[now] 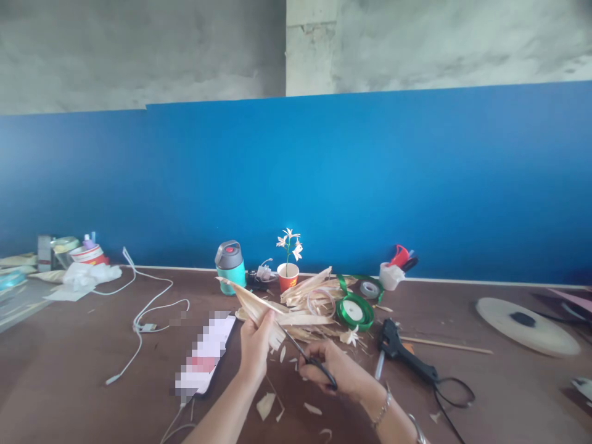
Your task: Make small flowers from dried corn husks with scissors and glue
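Note:
My left hand [256, 342] is closed on a pale dried corn husk [252, 302], whose pointed tip reaches up and to the left. In my right hand [330, 367] is a pair of scissors [319, 365] with dark handles, the fingers wrapped round the grips. Its blades point up and left to the husk's lower edge beside my left fingers; whether they are parted I cannot tell. Cut husk scraps [266, 407] lie on the table below my hands. More dried husks [309, 290] are heaped just beyond them.
A phone [210, 357] with a cable lies left. Behind stand a teal flask [231, 268] and a paper cup [287, 277] holding white flowers. Green ribbon [354, 311], a black glue gun [407, 351], a stick [448, 345] and a round disc [527, 327] lie right. A blue partition [370, 179] stands behind.

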### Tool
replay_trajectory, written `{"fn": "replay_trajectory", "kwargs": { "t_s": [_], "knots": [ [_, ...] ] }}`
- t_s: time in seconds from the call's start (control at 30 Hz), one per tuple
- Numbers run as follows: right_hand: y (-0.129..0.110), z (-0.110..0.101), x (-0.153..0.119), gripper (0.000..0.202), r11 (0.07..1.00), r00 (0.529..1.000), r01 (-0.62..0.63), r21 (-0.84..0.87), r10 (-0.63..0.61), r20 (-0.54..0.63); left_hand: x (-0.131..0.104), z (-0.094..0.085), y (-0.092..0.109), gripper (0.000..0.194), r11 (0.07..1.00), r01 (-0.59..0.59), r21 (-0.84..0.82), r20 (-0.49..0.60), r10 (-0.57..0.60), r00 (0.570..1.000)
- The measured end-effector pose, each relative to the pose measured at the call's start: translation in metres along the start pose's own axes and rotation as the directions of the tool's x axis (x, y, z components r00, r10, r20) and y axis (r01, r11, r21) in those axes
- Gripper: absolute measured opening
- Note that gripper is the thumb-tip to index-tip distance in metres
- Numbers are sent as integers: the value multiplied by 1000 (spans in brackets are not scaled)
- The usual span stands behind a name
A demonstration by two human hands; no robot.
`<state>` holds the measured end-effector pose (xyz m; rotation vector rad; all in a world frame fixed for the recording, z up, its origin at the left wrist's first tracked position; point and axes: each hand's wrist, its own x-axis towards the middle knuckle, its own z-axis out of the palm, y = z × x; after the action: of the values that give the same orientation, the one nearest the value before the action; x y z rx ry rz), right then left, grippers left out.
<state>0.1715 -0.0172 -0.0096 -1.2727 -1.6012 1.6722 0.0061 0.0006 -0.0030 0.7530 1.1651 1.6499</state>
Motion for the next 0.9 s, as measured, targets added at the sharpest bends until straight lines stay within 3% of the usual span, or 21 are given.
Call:
{"fn": "replay_trajectory", "kwargs": {
  "t_s": [0.33,0.9],
  "knots": [
    [3,-3,0,19,999,997,16,52,-20,81,5,-4,-11,35,1000,-18,-13,48,19,999],
    [0,-2,0,24,994,995,23,106,-34,98,5,-5,-12,33,998,-45,47,39,43,998]
  ]
}}
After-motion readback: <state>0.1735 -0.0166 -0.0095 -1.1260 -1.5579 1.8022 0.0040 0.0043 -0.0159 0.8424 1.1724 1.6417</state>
